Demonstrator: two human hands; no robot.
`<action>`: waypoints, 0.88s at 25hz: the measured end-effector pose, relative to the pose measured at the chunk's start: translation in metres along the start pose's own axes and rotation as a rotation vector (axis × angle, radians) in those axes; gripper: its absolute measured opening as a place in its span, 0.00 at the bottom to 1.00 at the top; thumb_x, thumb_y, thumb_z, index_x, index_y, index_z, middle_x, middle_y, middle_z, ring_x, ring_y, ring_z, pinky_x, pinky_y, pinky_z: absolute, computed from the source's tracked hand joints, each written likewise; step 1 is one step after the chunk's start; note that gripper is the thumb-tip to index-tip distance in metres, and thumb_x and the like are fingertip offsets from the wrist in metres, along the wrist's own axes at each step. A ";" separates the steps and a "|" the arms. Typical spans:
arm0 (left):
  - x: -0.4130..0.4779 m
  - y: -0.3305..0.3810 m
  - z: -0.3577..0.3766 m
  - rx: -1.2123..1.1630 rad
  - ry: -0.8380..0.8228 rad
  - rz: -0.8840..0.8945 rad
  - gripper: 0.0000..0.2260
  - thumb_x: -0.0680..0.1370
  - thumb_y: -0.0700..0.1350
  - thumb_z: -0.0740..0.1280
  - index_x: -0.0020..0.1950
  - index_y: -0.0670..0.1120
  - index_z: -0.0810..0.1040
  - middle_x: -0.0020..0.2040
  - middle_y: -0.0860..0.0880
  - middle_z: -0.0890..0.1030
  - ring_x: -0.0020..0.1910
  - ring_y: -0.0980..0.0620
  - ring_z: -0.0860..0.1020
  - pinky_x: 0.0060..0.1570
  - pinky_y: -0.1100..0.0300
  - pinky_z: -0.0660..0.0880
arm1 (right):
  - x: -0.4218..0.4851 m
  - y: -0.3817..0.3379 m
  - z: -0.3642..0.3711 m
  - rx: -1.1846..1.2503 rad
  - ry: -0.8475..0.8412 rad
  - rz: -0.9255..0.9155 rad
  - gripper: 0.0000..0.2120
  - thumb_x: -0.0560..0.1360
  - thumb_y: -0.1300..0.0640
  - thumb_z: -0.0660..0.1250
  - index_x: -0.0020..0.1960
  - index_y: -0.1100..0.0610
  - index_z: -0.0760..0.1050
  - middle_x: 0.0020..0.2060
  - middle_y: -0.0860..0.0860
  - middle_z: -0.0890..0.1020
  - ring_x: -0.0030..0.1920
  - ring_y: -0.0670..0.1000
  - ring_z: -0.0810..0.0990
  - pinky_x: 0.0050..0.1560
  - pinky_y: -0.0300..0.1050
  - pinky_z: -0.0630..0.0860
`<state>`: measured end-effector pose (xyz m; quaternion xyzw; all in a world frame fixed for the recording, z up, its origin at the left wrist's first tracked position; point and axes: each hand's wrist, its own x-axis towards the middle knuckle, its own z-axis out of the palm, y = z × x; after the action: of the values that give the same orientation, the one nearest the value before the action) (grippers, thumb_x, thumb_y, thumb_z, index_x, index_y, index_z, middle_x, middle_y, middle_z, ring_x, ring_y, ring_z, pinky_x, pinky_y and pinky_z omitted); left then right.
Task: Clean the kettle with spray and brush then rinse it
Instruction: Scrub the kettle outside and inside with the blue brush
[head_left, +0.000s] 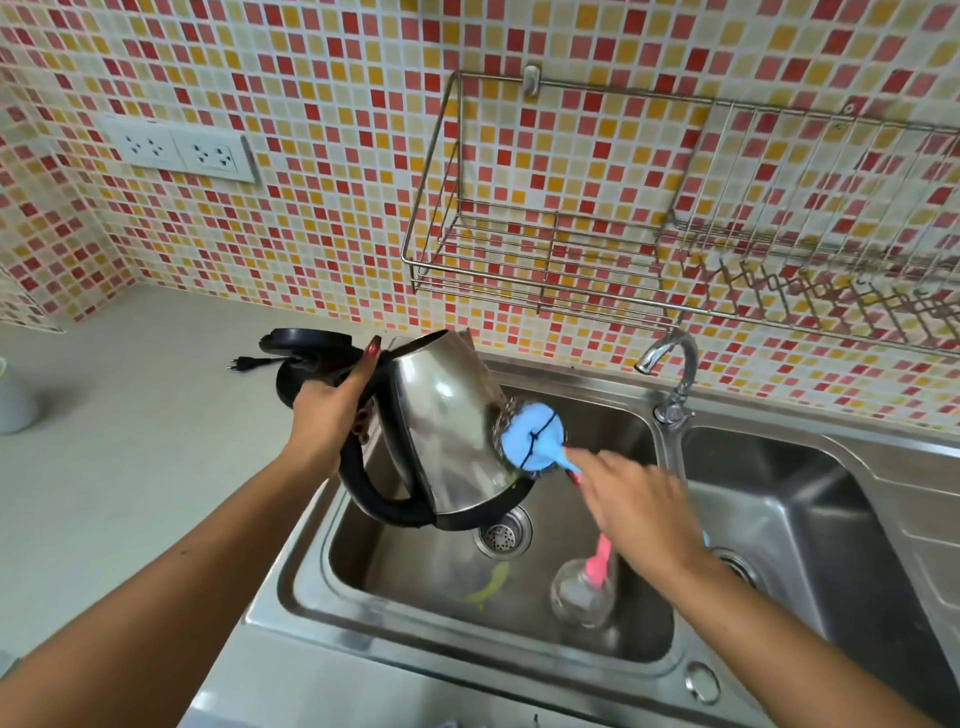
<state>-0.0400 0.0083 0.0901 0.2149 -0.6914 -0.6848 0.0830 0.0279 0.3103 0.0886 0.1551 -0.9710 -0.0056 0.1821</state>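
A steel kettle (447, 421) with a black handle and base ring hangs tilted over the left sink basin (415, 587), its top toward the wall. My left hand (332, 405) grips the black handle. My right hand (639, 509) holds a blue-headed brush (535, 434) with wire scrubbing mesh, pressed against the kettle's right side. A clear spray bottle (584, 592) with a pink nozzle lies in the basin below my right hand.
The kettle's black power base (306, 345) and plug sit on the grey counter behind my left hand. A tap (670, 374) stands between the two basins. A wire rack (571, 244) hangs on the tiled wall. Wall sockets (176, 150) are at upper left.
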 end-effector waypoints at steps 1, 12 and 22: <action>0.001 0.000 -0.001 -0.010 -0.002 0.000 0.30 0.63 0.70 0.72 0.47 0.45 0.83 0.23 0.56 0.74 0.26 0.52 0.71 0.32 0.57 0.68 | 0.003 -0.002 -0.002 0.034 0.019 0.031 0.13 0.73 0.52 0.67 0.58 0.46 0.76 0.34 0.48 0.81 0.27 0.59 0.81 0.23 0.49 0.76; -0.004 0.001 -0.010 -0.120 -0.074 0.015 0.24 0.69 0.64 0.72 0.48 0.43 0.81 0.26 0.49 0.69 0.20 0.54 0.67 0.26 0.60 0.65 | -0.029 -0.017 0.015 0.151 0.006 -0.035 0.14 0.74 0.50 0.59 0.58 0.43 0.75 0.35 0.46 0.81 0.26 0.54 0.80 0.20 0.45 0.73; -0.017 0.001 -0.016 -0.146 -0.253 0.131 0.23 0.71 0.61 0.70 0.45 0.40 0.72 0.22 0.53 0.67 0.19 0.55 0.65 0.21 0.63 0.64 | -0.022 0.008 0.004 0.594 -0.034 0.143 0.11 0.75 0.49 0.62 0.57 0.43 0.76 0.36 0.46 0.83 0.34 0.53 0.80 0.33 0.47 0.75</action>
<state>-0.0189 0.0008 0.0945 0.0746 -0.6572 -0.7480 0.0550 0.0434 0.3244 0.0778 0.1327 -0.9414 0.2889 0.1124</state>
